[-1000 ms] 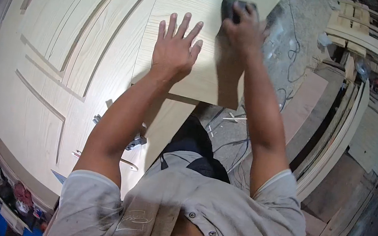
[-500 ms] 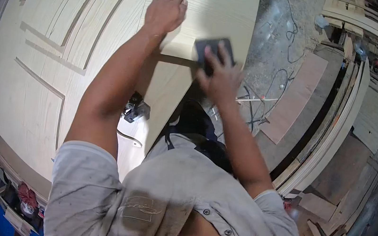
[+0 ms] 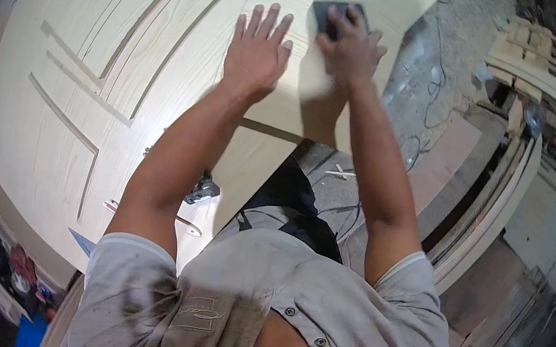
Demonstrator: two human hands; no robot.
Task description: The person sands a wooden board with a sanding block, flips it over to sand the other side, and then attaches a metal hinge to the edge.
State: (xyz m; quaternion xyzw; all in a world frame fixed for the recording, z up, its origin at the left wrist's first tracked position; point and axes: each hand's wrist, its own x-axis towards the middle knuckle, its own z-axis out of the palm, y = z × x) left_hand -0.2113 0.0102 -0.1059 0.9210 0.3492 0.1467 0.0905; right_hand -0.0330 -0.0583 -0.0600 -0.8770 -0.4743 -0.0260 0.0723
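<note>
My left hand [image 3: 257, 57] lies flat on a pale wooden door panel [image 3: 185, 77], fingers stretched out and apart. To its right, my right hand [image 3: 354, 51] grips a dark rectangular sanding block [image 3: 322, 16] from above. The block rests on the smooth wood near the panel's right side. Grooves and raised rectangular mouldings mark the panel to the left. Beside my left forearm is a dark tool [image 3: 203, 190], partly hidden by the arm.
A blue triangular piece [image 3: 80, 243] lies at the panel's lower left edge. Long boards [image 3: 490, 215] and a flat brownish sheet [image 3: 446, 150] lie on the right. Cables run over the dusty floor [image 3: 409, 85]. Stacked wood pieces [image 3: 535, 60] stand at the far right.
My right hand has pushed the sanding block forward, away from my body, along the wood. The view has shifted, and my left hand appears lower and further right, still flat.
</note>
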